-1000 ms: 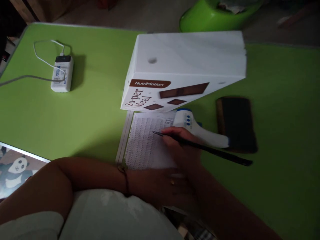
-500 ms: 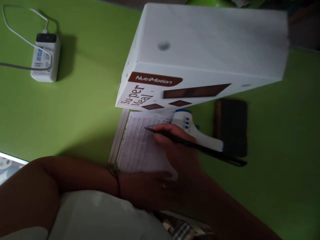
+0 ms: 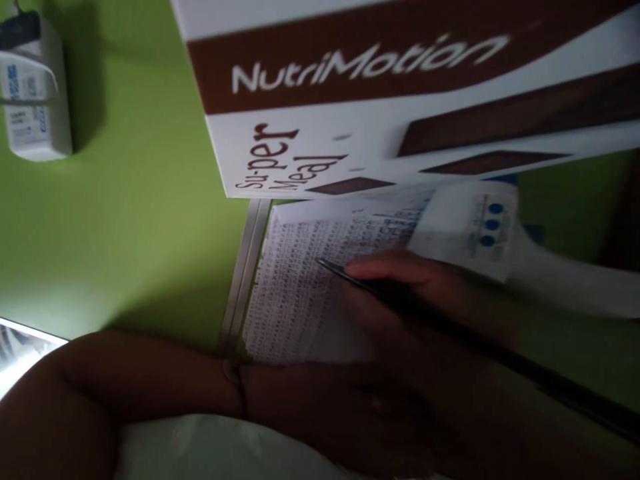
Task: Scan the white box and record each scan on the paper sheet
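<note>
A slim black pen [image 3: 500,357] is in my right hand [image 3: 400,337], gripped between thumb and fingers. Its tip rests at the rows of small handwriting on a white sheet of paper [image 3: 300,293]. Along the sheet's near edge lies my left hand [image 3: 320,403], stretched out flat, a dark cord bracelet at its wrist. Deep shadow and the right hand obscure its fingertips. Beyond the writing hand is a white, gun-shaped thermometer [image 3: 493,233] with several blue buttons, touching or overlapping the paper's far right part.
A large white and brown box [image 3: 350,133] lettered "NutriMotion" stands just behind the paper. On the green table [image 3: 135,220] are a white charger block [image 3: 35,100] with a cable at upper left and a metal strip [image 3: 245,273] beside the sheet. A bright screen edge [image 3: 25,353] shows at lower left.
The view has come closer, so the box, paper and pen look larger and the charger sits farther left. The pen stays in my right hand at the written lines.
</note>
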Demonstrator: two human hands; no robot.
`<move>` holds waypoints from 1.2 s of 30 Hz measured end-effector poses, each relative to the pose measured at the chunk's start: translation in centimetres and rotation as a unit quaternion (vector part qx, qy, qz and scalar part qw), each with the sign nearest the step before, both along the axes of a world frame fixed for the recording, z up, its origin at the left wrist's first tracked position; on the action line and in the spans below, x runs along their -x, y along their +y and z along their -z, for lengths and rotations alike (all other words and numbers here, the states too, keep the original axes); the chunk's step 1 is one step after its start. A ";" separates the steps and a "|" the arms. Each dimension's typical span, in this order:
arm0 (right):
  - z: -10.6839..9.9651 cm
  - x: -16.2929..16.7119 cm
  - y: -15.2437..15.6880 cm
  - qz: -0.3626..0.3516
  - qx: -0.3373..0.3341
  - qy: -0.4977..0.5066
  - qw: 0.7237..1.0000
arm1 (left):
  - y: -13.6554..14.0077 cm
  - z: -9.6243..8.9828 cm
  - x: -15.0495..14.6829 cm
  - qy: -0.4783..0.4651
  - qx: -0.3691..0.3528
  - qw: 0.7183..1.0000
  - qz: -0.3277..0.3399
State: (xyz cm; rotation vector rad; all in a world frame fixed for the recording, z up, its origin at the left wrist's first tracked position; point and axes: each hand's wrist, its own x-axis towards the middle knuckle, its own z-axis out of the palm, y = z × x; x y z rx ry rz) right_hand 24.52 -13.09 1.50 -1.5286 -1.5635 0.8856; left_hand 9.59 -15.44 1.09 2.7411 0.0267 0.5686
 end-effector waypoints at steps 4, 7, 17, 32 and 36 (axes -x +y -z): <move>0.7 0.0 0.5 -0.008 -0.018 0.003 1.000 | 0.1 0.1 0.0 0.011 -0.020 1.000 0.007; 1.6 0.3 1.2 -0.017 -0.049 -0.008 0.999 | 0.2 0.1 0.3 0.016 -0.043 0.999 0.013; 2.0 0.7 3.0 -0.038 -0.037 0.014 0.998 | -0.8 0.4 0.0 0.085 -0.039 0.996 -0.003; 1.5 1.0 2.6 0.058 -0.010 0.019 0.998 | -0.4 0.5 -0.5 0.052 -0.001 0.999 0.014; 2.3 -0.2 1.7 0.045 -0.025 -0.015 0.999 | -0.8 0.9 -0.3 0.034 -0.027 0.999 -0.001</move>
